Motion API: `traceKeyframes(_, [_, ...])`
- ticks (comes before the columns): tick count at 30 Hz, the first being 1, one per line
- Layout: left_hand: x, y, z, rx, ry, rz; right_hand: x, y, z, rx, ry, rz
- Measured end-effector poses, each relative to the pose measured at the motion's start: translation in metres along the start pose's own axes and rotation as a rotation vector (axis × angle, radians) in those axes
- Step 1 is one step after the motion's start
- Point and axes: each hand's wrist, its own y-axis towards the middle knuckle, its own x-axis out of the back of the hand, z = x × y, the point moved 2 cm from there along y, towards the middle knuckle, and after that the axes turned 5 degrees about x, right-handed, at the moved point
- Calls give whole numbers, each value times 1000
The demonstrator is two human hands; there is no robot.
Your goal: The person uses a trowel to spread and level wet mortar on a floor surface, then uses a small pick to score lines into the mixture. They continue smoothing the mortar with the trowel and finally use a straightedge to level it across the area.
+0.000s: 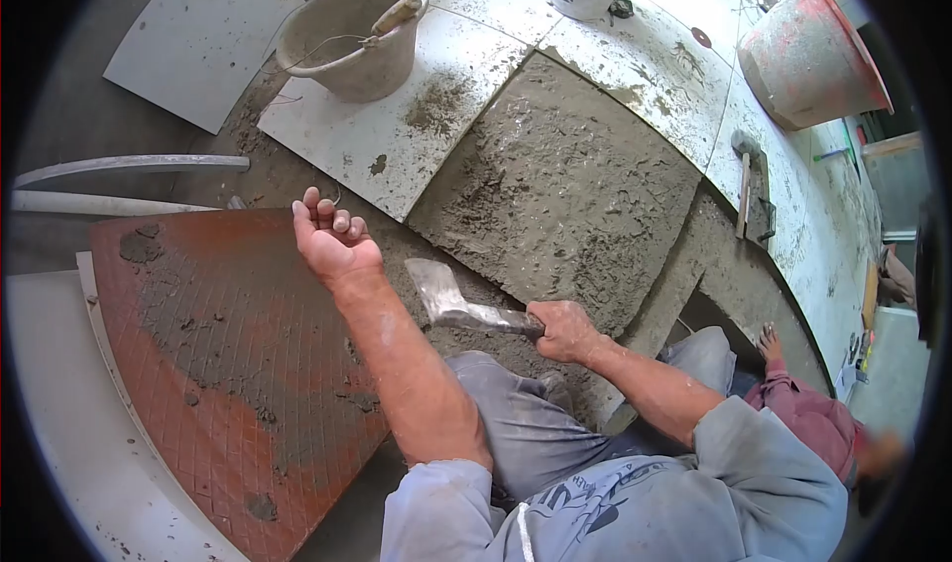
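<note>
My right hand is closed round the handle of a trowel, whose pale, mortar-smeared blade points to the left. That blade hangs near the lower left edge of a square of wet grey mortar. Palm up, with fingers loosely curled and apart, my left hand is raised above the top edge of a reddish-brown tile. Nothing shows in it. Ridges and lumps of mortar cover much of that tile's ribbed face.
A mortar-stained bucket stands on white tiles at the upper left. A reddish bucket is at the upper right, above a notched-looking hand tool. Another person in a maroon sleeve is at the lower right.
</note>
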Motion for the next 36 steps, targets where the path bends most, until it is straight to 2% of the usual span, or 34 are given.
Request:
traceKeyframes(1, [0, 1, 1, 8, 0, -5, -2, -1, -6, -3, 2, -4])
traceKeyframes(3, [2, 0, -1, 10, -1, -4, -9, -1, -26, -285, -76, 103])
traceKeyframes(6, [2, 1, -4, 6, -7, 19, -16, 0, -35, -394, -117, 100])
traceKeyframes(7, [5, 0, -3, 9, -4, 27, -20, -4, -35, -398, -116, 109])
traceKeyframes(11, [3, -2, -3, -7, 7, 14, -9, -12, -8, -37, -13, -59])
traceKeyframes(14, [5, 1, -2, 0, -5, 19, -11, -4, -14, -17, -16, 0])
traceKeyframes(15, [4, -1, -3, -2, -6, 20, -18, 2, -23, -15, -17, -1])
traceKeyframes(17, [3, -4, -4, -2, -9, 16, -28, 18, -37, -334, -155, 49])
traceKeyframes(21, [10, -6, -4, 12, 12, -22, -14, 15, -5, -293, -132, 87])
traceKeyframes(26, [4, -2, -3, 15, 0, -25, -2, 36, 16, -34, -128, 73])
traceKeyframes(27, [3, -3, -3, 15, 1, -23, -9, 45, 7, -32, -127, 71])
traceKeyframes(29, [4, -4, -7, 8, -3, -4, -19, 61, -15, -319, -122, 95])
traceKeyframes(36, [4, -6, -9, -3, -30, 1, -3, 47, 13, -257, -105, 54])
